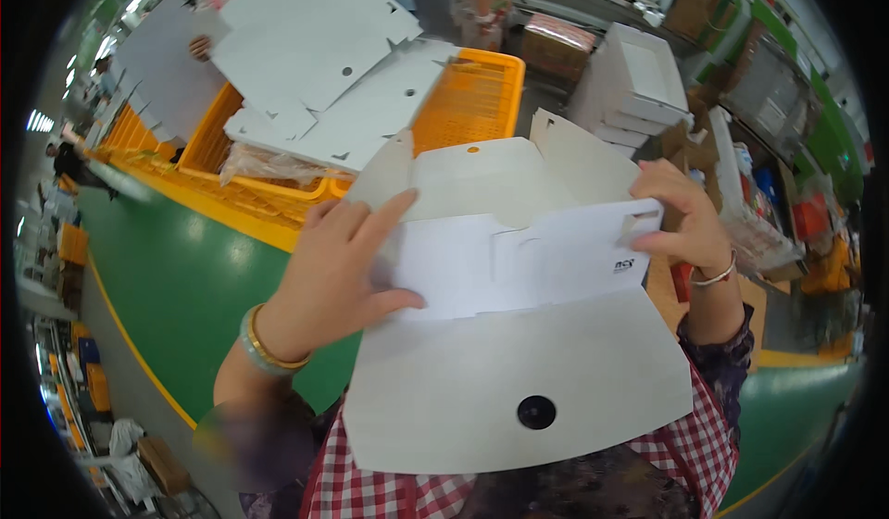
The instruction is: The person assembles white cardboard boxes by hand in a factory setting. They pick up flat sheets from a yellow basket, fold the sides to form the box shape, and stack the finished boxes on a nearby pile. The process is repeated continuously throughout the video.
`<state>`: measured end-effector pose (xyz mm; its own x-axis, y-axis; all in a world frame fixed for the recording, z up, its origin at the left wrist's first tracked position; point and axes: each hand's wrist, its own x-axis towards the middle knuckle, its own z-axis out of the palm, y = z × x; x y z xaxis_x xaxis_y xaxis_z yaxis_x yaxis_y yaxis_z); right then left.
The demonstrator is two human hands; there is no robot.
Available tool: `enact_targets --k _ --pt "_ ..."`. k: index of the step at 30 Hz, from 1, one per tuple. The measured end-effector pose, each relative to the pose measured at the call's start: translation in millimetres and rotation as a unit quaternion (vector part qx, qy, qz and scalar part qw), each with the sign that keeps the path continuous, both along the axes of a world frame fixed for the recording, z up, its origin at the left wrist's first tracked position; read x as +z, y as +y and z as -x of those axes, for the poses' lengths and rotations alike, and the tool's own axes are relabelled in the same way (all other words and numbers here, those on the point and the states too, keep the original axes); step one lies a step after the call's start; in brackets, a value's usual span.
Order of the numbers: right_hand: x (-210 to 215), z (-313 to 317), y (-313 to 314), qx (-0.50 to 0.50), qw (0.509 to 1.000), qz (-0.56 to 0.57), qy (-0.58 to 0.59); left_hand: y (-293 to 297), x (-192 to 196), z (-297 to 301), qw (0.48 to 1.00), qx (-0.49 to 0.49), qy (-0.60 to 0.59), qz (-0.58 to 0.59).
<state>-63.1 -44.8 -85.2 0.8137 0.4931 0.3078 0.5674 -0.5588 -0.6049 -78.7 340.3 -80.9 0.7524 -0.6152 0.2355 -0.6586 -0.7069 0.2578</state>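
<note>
A partly folded white cardboard box (pixel 519 380) is held up in front of my body. Its near panel hangs toward me and has a round dark hole through it. The front wall stands folded up and carries a small dark print, while the far panel and side flaps spread outward. My left hand (pixel 338 269) grips the box's left end, thumb on the front wall and index finger along the side flap. At the right end, my right hand (pixel 683 218) pinches the slotted corner between thumb and fingers.
Flat white cardboard blanks (pixel 315 37) lie stacked on yellow plastic crates (pixel 477 93) ahead. Beyond them are other people, one with a hand (pixel 200 47) at a white sheet. White boxes (pixel 639 75) are piled to the right, near a brown carton (pixel 557 42). The floor (pixel 185 278) is green.
</note>
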Motion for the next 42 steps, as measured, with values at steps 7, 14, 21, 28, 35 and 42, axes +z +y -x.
enact_targets --k 7,14,21,28,35,42 --pt "-62.4 3.8 -9.2 -0.075 0.992 -0.099 -0.005 4.1 -24.2 3.3 0.994 -0.004 -0.084 0.072" --pt "-84.8 15.5 13.8 -0.126 0.97 -0.208 0.014 5.8 -23.5 1.5 0.992 -0.017 -0.054 0.111" --pt "-99.2 13.8 5.6 -0.118 0.951 -0.283 0.048 31.5 -62.6 -40.4 0.957 -0.002 0.119 0.265" --pt "-113.0 14.0 6.6 -0.094 0.927 -0.336 0.14 -2.5 -75.1 -29.8 0.957 0.061 0.101 0.266" --pt "-132.8 22.2 -15.1 -0.065 0.875 -0.423 0.227 3.3 -89.9 -28.7 0.93 0.009 0.202 0.307" --pt "-158.4 27.3 -51.6 0.061 0.839 -0.433 0.325 26.4 -77.0 -18.5 0.907 -0.045 0.321 0.268"
